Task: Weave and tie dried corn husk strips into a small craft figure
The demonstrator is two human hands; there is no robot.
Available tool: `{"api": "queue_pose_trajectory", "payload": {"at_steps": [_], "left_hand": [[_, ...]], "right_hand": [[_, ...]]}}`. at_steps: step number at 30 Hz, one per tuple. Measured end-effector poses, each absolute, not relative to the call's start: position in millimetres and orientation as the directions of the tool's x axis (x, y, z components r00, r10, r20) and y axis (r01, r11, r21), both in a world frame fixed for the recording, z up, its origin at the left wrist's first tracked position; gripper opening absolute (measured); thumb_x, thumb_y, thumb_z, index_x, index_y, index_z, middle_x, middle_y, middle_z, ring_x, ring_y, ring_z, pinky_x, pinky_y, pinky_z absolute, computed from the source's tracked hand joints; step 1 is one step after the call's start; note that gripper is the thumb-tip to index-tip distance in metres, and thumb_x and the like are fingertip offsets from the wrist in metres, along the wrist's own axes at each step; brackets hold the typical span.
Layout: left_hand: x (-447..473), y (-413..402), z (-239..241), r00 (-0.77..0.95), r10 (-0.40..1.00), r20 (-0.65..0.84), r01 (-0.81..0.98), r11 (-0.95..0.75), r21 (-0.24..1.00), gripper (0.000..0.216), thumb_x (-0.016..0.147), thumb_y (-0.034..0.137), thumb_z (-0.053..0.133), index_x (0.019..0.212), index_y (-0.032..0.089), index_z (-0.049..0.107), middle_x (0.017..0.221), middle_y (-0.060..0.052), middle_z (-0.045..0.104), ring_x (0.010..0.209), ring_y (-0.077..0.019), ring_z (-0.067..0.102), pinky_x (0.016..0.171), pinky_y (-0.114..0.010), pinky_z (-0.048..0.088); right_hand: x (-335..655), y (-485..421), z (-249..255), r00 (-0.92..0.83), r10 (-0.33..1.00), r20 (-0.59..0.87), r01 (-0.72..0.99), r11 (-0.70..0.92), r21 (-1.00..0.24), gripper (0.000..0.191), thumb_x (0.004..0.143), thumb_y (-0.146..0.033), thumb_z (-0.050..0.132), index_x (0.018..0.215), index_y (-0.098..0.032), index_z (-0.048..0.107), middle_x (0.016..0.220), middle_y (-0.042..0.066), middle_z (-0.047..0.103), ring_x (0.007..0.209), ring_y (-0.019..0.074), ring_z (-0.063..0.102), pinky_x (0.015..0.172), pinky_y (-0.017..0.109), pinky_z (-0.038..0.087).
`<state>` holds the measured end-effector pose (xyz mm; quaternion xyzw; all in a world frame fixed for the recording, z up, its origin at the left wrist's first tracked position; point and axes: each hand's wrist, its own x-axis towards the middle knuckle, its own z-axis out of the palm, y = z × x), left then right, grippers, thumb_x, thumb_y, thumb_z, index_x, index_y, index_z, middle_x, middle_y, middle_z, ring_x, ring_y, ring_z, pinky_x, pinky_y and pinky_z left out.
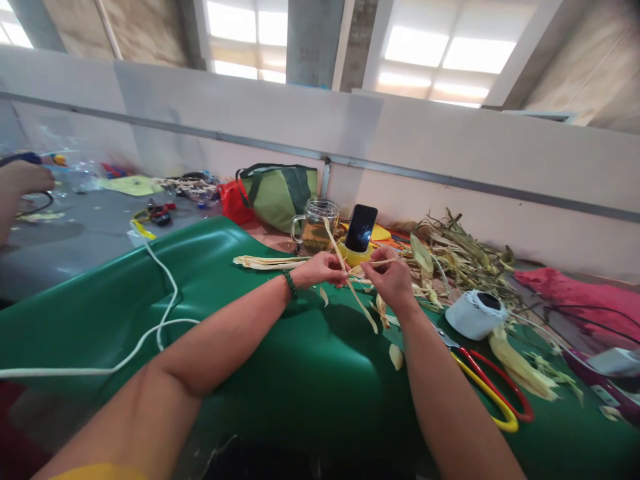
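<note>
Above the far half of the table's glossy green plastic sheet (320,400), the left hand (325,269), with a dark green beaded bracelet (290,285) at its wrist, pinches a long, flat, cream-coloured strip of dry husk (364,310) between thumb and fingers; the strip slants from in front of the handled clear-glass mug (317,230) down toward the near edge. The right hand (389,275) grasps a second, narrower cream strip (355,269) that meets the first at the left fingertips; whether the two are joined there is too small to tell. The likeliest trouble, I judge, is at that crossing: should the left pinch slacken, the pieces could slide apart, and a hard tug from the right could split husk so thin and dry-looking. Near the far edge, the mug of amber liquid stands just behind the left hand, so a careless outward sweep might tip it, or topple the black smartphone (361,229) propped upright beside it. Toward the right edge, red-and-yellow-handled steel scissors (493,390) lie next to the right forearm, their blades partly hidden by it; drawing that arm outward could drag them. A white cable (173,293) crosses the sheet's left side, where the left elbow might snag it.
</note>
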<state>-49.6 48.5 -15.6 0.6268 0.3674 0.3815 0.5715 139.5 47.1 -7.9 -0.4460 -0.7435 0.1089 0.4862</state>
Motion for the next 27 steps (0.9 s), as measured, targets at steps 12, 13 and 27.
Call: {"api": "queue_pose_trajectory", "payload": {"at_steps": [12,13,27], "left_hand": [[-48.6,45.5,-14.2,0.432,0.902,0.015,0.072,-0.051,0.996,0.027,0.063,0.022,0.077,0.082,0.007,0.064,0.059,-0.002,0.066,0.052,-0.0104,0.062,0.058,-0.022,0.05],[-48.3,45.0,-13.5,0.425,0.905,0.007,0.084,-0.047,0.995,0.025,0.063,0.02,0.075,0.081,0.007,0.065,0.058,-0.002,0.066,0.052,-0.0105,0.062,0.057,-0.022,0.05],[-45.0,33.3,0.8,0.404,0.914,-0.045,0.075,0.016,0.997,0.004,0.064,0.01,0.065,0.067,0.008,0.064,0.05,-0.002,0.062,0.046,-0.0096,0.058,0.051,-0.019,0.047]], "right_hand": [[139.7,44.7,-5.7,-0.223,0.784,0.58,0.416,0.614,-0.671,0.022,0.07,-0.036,0.06,0.084,-0.021,0.053,0.06,-0.002,0.058,0.05,0.015,0.056,0.052,0.028,0.045],[139.2,44.2,-5.4,-0.231,0.786,0.573,0.406,0.613,-0.677,0.023,0.071,-0.037,0.06,0.085,-0.021,0.053,0.059,-0.002,0.058,0.05,0.0151,0.056,0.052,0.028,0.045],[134.5,46.6,-6.0,-0.367,0.886,0.284,0.105,0.343,-0.934,0.038,0.06,-0.039,0.074,0.087,-0.02,0.056,0.068,0.0,0.067,0.062,0.0174,0.066,0.064,0.034,0.054]]}}
